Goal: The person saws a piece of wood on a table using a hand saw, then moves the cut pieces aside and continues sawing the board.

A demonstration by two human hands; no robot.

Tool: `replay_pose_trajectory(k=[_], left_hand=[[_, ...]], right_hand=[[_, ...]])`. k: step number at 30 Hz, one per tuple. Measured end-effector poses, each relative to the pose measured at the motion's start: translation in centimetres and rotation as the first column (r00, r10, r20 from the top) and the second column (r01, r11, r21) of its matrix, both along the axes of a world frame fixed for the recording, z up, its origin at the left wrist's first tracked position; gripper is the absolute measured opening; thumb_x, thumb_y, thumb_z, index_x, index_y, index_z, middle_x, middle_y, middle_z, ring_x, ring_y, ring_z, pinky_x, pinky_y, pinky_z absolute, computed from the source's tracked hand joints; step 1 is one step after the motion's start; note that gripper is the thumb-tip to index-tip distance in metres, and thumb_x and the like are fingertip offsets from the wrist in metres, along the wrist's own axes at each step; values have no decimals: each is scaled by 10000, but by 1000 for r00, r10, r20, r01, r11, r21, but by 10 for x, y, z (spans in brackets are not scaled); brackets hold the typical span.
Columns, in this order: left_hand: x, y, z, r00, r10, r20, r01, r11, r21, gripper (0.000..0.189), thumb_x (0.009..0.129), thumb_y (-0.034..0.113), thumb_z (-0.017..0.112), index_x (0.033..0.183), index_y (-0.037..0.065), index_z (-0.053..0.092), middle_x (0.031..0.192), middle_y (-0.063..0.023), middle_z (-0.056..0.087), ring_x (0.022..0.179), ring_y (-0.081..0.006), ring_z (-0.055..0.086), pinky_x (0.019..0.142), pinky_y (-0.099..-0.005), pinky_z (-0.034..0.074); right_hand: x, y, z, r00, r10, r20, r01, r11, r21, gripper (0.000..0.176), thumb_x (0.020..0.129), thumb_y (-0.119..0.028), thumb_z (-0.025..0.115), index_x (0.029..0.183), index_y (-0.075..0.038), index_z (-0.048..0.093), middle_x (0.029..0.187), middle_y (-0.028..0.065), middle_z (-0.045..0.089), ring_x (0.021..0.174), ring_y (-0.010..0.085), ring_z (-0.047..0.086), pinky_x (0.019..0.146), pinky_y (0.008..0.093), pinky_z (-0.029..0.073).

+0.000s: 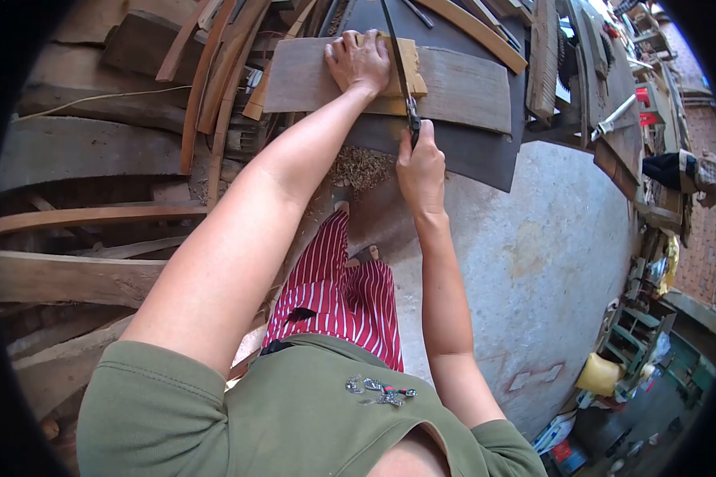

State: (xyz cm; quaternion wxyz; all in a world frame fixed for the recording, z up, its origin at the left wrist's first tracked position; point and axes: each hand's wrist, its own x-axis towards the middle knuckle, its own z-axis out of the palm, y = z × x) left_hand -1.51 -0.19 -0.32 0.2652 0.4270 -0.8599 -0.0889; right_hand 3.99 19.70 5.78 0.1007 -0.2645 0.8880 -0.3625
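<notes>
While the left hand rests, fingers spread, over a flat brown wooden board, the right hand grasps a thin, dark-bladed saw (a yellowish wood piece lies ahead of it).

My feed is mostly bright, in soft, cool light that looks like daylight. The smooth grey concrete floor is pale, and a small whitish patch at the far upper right is nearly washed out. Mild shadows crease the olive-green fabric shirt; deeper darkness fills the gaps between the rough brown wooden boards on the left, and the lower right corner is dim. The wide lens gives me a rounded picture with black corners, bending the outer boards into arcs. Small items near the right rim look soft, while the red, white-striped cloth trousers appear reasonably crisp.
</notes>
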Motion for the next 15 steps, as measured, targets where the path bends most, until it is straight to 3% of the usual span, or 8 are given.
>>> replay_pose_trajectory(k=[7, 11, 15], left_hand=[[3, 2, -1, 999, 26, -21, -25, 1000, 7, 322, 977, 443, 454, 1204, 288, 621, 1229, -45, 500, 1243, -265, 423, 1138, -492, 207], [0, 4, 2, 1000, 14, -11, -14, 1000, -4, 332, 982, 448, 445, 1216, 292, 621, 1238, -44, 496, 1238, -267, 430, 1141, -491, 207], [2, 0, 1, 1000, 23, -14, -23, 1000, -5, 329, 975, 431, 457, 1219, 280, 618, 1225, -53, 514, 1236, -259, 432, 1141, -495, 204]], right_hand=[[84, 106, 25, 985, -49, 168, 60, 996, -60, 141, 993, -108, 538, 1091, -16, 499, 768, 276, 617, 766, 498, 613, 558, 523, 431], [66, 93, 26, 993, 1, 119, 3, 999, -35, 150, 996, -134, 529, 1085, -19, 493, 755, 286, 625, 748, 491, 627, 554, 530, 450], [1, 6, 2, 1000, 31, -1, -31, 999, -45, 185, 998, -182, 516, 1076, -18, 479, 743, 307, 640, 750, 492, 642, 590, 567, 505]])
